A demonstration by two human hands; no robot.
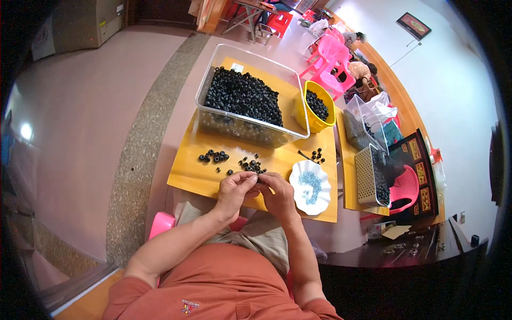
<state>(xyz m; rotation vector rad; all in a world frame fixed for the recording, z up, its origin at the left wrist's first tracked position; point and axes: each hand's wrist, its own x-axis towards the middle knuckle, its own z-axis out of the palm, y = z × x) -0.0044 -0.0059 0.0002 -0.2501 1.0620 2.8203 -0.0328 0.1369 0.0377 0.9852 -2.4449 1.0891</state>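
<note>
Yellow wood makes up the counter I look down on through the head camera, and the work here seems well short of finished. At the far side of the counter, the clear plastic bin is heaped with small black ring-like parts, and the yellow tub toward the far right corner holds plenty more.

Nearer to me, three small groups lie loose: a left cluster toward the left edge, a middle cluster by the near edge, and a right cluster by the right edge, close to a thin black stick. I can't tell which of these are done and which are waiting. By the near right corner, the white scalloped dish carries a scatter of pale bluish bits, so I judge that supply unspent.

The left hand and right hand meet over the near edge, fingers bent and tips together, just on my side of the middle cluster. They look busy on one tiny piece, but the tips cover it; I cannot tell whether they are grasping anything. Off to the right, on a second table, a perforated basket holds more dark parts, finished or not I can't say.
</note>
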